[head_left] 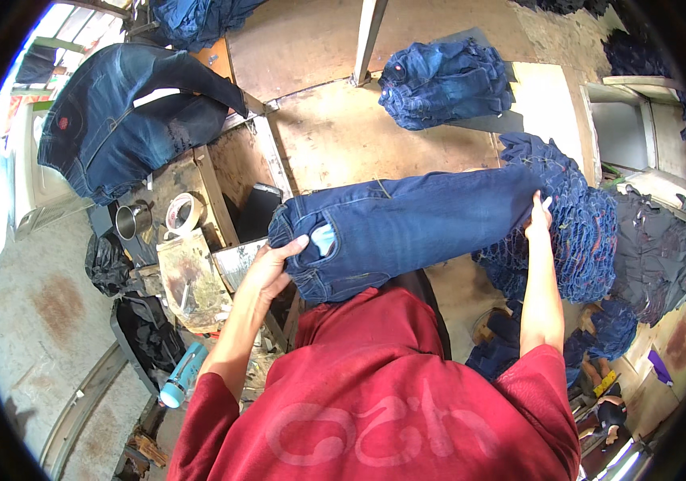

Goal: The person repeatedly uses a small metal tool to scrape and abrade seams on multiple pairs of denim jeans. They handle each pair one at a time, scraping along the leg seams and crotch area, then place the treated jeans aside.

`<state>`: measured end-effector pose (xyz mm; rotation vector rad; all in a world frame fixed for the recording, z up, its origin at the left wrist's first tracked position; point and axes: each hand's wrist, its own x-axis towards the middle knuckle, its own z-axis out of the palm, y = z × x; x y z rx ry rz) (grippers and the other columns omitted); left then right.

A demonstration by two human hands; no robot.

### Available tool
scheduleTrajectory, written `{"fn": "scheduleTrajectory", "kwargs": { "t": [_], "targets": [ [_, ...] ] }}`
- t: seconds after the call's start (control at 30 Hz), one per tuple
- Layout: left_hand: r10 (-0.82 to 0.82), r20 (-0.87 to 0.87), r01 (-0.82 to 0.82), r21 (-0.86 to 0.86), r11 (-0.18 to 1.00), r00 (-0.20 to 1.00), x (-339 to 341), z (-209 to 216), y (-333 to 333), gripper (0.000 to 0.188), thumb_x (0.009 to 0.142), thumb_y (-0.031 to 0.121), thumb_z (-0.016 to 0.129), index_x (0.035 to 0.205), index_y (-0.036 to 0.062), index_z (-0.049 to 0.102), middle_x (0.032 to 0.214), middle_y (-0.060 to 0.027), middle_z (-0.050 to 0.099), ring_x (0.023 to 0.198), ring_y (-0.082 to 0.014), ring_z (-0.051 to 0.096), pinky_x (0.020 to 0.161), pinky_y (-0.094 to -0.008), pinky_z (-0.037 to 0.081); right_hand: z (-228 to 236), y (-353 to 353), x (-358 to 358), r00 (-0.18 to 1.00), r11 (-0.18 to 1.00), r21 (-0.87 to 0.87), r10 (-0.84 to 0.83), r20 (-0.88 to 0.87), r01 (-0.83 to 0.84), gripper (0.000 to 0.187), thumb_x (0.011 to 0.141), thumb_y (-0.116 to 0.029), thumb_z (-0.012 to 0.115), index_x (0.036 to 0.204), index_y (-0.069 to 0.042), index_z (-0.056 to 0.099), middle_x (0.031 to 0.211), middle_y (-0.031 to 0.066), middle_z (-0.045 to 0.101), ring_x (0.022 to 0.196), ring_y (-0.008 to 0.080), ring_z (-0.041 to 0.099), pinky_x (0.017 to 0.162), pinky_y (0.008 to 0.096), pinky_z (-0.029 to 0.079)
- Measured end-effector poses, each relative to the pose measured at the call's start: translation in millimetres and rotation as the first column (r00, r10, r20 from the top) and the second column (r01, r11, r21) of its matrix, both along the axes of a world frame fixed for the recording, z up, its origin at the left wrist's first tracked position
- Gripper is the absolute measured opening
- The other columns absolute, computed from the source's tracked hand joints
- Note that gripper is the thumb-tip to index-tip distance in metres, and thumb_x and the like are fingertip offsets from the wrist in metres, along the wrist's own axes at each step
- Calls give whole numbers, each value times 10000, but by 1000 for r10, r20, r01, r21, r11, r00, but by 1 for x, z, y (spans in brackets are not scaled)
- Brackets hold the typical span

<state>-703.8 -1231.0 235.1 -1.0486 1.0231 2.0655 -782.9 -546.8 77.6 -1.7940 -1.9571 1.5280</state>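
Observation:
A pair of dark blue jeans (pixel 423 216) stretches sideways between my two hands, in front of my body. At the waist end, my left hand (pixel 267 268) grips the edge, its thumb lying on top by the pocket opening where pale lining (pixel 323 239) shows. My right hand (pixel 538 216) closes on the leg end, and its fingers are partly hidden by the cloth. Just beyond that end rises a tall pile of folded jeans (pixel 571 224). Another stack of jeans (pixel 447 80) lies on the wooden table (pixel 319 136) ahead.
At the left, jeans (pixel 135 112) drape over a stand beside a metal mug (pixel 133 219) and a tape roll (pixel 184 213). A light blue bottle (pixel 184 375) stands lower left. A metal post (pixel 369 40) rises from the table. Dark garments (pixel 655 248) are piled at the right.

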Motion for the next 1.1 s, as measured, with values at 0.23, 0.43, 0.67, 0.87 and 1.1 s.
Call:
{"fn": "scheduleTrajectory", "kwargs": {
  "t": [0.23,0.43,0.67,0.87,1.1],
  "targets": [
    [-741,198,177,-978,-109,642,-66,73,-3,987,773,454,1004,1515,-31,571,1366,-239,715,1301,-384,672,1131,-478,535,23,6,0,913,916,233,244,326,-328,566,1007,-507,796,1104,17,608,893,108,650,696,225,596,648,402,513],
    [-994,-64,361,-928,91,85,-126,9,99,933,829,596,908,1485,-9,635,1317,-309,718,1250,-479,692,1080,-519,555,142,-171,37,602,486,631,798,-38,-605,157,1046,-88,737,1122,-34,612,926,90,644,819,169,589,759,351,530],
    [-974,-194,244,-956,161,-120,-164,-45,82,415,927,330,889,1184,12,816,1069,-199,779,989,-356,765,886,-433,599,183,-386,58,262,213,712,964,-42,-669,236,914,-17,817,1146,-53,791,919,83,820,658,222,731,624,353,590],
    [-965,-259,521,-820,237,31,-183,-42,76,416,855,349,959,1061,7,844,895,-162,791,825,-224,742,784,-412,575,164,-414,52,343,226,737,939,8,-637,208,917,-72,772,1121,-101,809,754,16,745,572,200,665,574,344,560],
    [-936,-347,338,-875,345,58,-175,-48,76,340,883,281,947,951,-23,812,782,-203,739,654,-263,700,682,-404,558,155,-438,34,349,114,710,917,195,-695,133,925,-120,758,1055,-122,787,660,4,681,562,191,657,566,334,553]
  ]
}}
